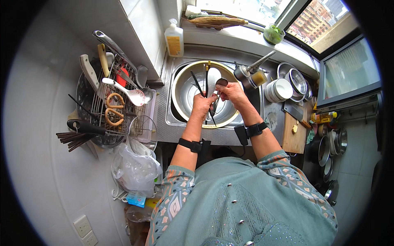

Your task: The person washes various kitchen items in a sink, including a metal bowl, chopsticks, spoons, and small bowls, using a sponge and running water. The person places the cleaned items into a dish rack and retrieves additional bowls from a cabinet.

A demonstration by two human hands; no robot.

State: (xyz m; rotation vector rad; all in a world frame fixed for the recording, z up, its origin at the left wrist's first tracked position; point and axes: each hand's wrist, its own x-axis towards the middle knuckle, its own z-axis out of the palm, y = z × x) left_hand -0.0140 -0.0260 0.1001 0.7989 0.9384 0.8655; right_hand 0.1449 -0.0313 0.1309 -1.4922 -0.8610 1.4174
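Note:
Over a round metal basin (177, 101) set in the steel sink, my left hand (203, 104) grips a bundle of utensils. In the bundle are a white rice paddle (213, 78), black chopsticks (197, 82) and thin metal pieces whose lower ends are partly hidden by the fingers. My right hand (234, 93) pinches a metal spoon (221, 81) near its bowl, right of the paddle. The spoon's handle runs down toward my left hand. Both hands are close together above the basin's shiny bottom.
A wire rack (98, 104) with ladles, knives and scissors stands left. Behind the sink is a white pump bottle (174, 40). The faucet (246, 72) juts in at right, before stacked white bowls (281, 89), a cleaver (293, 111) and a wooden cutting board (292, 135).

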